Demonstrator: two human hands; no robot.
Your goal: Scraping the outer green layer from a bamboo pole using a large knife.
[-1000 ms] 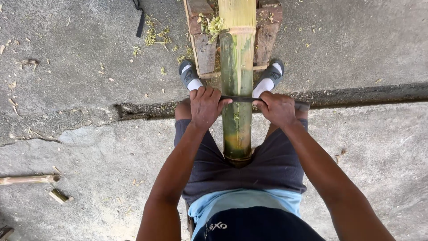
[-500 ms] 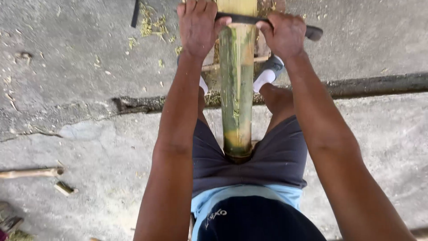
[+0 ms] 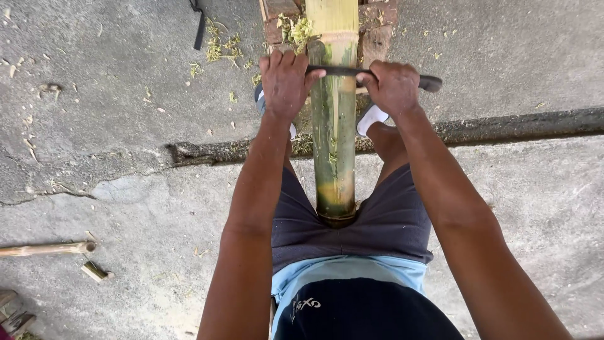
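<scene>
A thick green bamboo pole (image 3: 334,126) runs from between my thighs away toward the top of the view. A dark two-handled blade (image 3: 343,72) lies across it. My left hand (image 3: 286,82) grips the blade's left end. My right hand (image 3: 393,85) grips its right end, with the handle tip (image 3: 431,82) sticking out past my fingers. The pole's green skin shows pale scraped streaks below the blade. Above the blade the pole is pale yellow.
Bricks (image 3: 376,38) flank the pole at the top, with green shavings (image 3: 220,45) scattered on the concrete. A long crack or groove (image 3: 516,124) crosses the floor. A thin stick (image 3: 44,249) and a small bamboo offcut (image 3: 94,271) lie at the left.
Both hands pushed the blade far up the pole half a second ago and have since drawn it partway back toward me.
</scene>
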